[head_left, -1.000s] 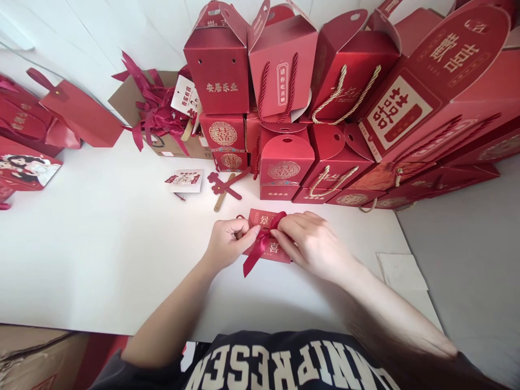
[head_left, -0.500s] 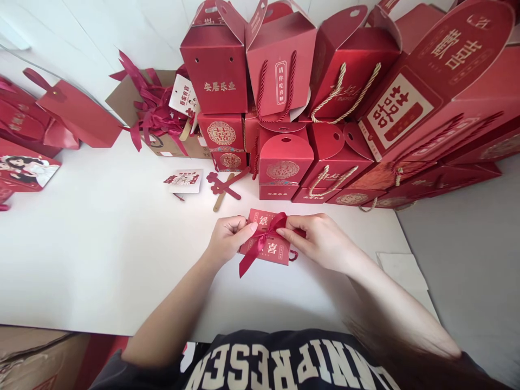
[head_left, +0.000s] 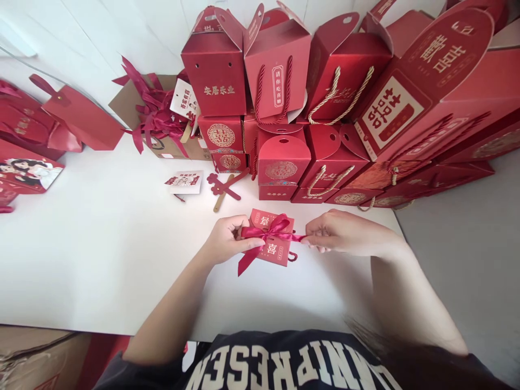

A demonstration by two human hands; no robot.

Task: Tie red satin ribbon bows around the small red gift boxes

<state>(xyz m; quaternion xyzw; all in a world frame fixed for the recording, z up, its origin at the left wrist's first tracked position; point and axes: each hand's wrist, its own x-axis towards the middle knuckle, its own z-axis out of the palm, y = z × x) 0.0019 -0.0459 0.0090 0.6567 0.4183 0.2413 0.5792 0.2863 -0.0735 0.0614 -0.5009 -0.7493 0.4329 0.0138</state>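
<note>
A small red gift box (head_left: 280,254) with pale printed characters stands on the white table, seen from above. Across its top lies a dark pink satin ribbon (head_left: 280,223) tied in a bow. My left hand (head_left: 229,238) is closed at the box's left side, thumb and fingers pinching the bow's left loop. My right hand (head_left: 337,233) is closed to the right of the box and pinches a ribbon end, which runs taut from the knot. Another ribbon tail hangs over the box's near left edge. A dark red cord handle shows at the right side.
Stacked red gift boxes (head_left: 282,157) with rope handles line the back right. Flat tags and strips (head_left: 223,187) and a white card (head_left: 189,182) lie beyond my left hand. A cardboard box (head_left: 173,148) holds loose ribbons. More red boxes (head_left: 87,119) stand far left.
My right hand has moved right, away from the box, drawing a ribbon end out straight. A left loop now shows under my left thumb, and the bow looks fuller.
</note>
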